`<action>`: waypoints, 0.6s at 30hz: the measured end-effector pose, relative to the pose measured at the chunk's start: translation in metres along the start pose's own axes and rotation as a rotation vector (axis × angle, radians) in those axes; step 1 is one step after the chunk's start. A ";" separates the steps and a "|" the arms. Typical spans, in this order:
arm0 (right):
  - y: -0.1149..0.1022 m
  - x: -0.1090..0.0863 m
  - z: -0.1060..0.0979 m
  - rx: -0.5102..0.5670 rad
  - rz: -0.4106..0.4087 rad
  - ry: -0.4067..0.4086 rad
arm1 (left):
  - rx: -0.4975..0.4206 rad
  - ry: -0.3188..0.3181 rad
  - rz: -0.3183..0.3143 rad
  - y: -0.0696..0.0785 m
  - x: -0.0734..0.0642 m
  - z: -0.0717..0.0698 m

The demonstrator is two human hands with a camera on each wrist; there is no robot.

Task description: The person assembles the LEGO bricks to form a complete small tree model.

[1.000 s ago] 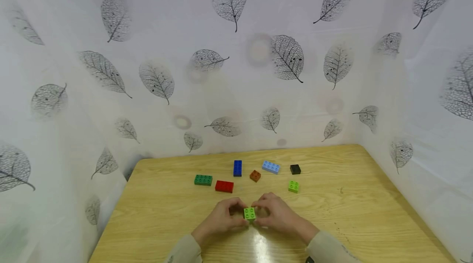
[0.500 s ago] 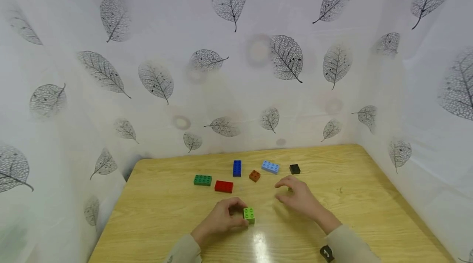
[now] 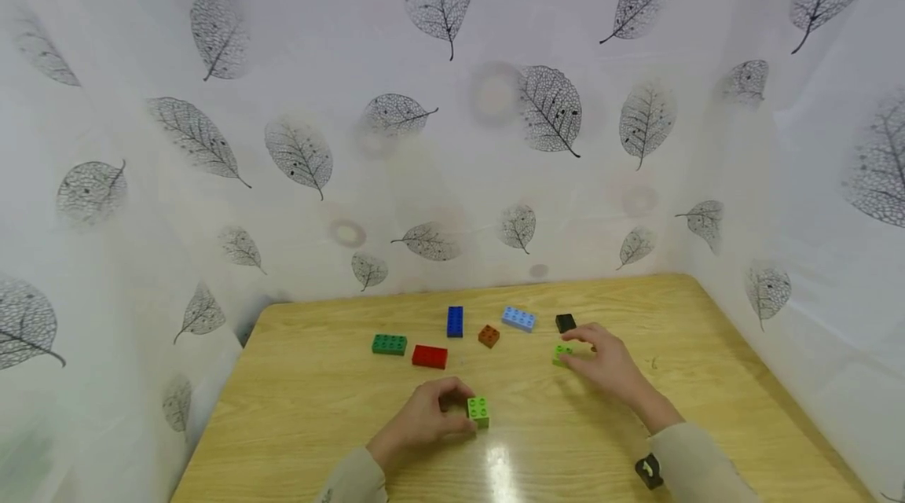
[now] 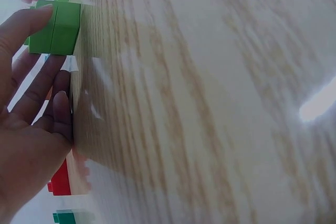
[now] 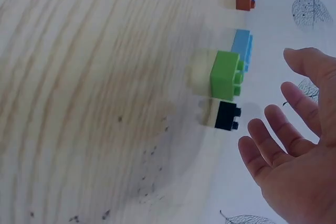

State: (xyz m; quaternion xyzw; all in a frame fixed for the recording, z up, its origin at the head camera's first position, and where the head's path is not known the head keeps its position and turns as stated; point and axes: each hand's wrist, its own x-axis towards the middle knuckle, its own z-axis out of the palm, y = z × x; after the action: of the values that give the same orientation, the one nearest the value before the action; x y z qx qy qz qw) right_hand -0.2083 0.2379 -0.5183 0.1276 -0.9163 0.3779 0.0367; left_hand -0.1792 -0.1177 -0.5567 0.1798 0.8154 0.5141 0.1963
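Note:
My left hand (image 3: 430, 412) pinches a lime green toy building brick (image 3: 478, 411) with studs on top, near the middle of the table. In the left wrist view, a seam splits this green piece (image 4: 55, 29) into two stacked bricks, with the thumb on one side and fingers on the other. My right hand (image 3: 604, 363) is at a second lime green brick (image 3: 561, 355), thumb and fingers spread around its right side. In the right wrist view, those fingers (image 5: 283, 129) look apart from the green brick (image 5: 226, 74). A black brick (image 3: 565, 322) sits just behind it.
Across the back of the wooden table (image 3: 297, 416) lie a dark green brick (image 3: 389, 343), a red brick (image 3: 430, 357), a blue brick (image 3: 455, 321), a brown-orange brick (image 3: 489, 335) and a light blue brick (image 3: 518, 319). A leaf-printed curtain (image 3: 481, 251) encloses the table.
My right hand has left the brick at my left hand and moved right and away from me, to the second lime green brick. My left hand stays on its brick.

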 end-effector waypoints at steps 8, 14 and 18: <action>0.015 -0.002 0.000 -0.012 0.035 -0.025 | 0.013 0.000 0.006 0.003 -0.001 -0.001; 0.022 -0.003 0.003 -0.019 0.046 -0.040 | 0.027 0.003 0.007 0.003 -0.002 -0.001; 0.027 -0.003 0.005 -0.027 0.055 -0.043 | 0.030 0.003 0.005 0.003 -0.002 -0.001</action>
State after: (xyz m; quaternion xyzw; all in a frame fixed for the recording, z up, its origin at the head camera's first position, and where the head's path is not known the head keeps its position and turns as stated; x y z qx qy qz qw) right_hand -0.2126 0.2532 -0.5404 0.1100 -0.9251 0.3634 0.0086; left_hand -0.1777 -0.1177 -0.5533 0.1840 0.8227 0.5027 0.1912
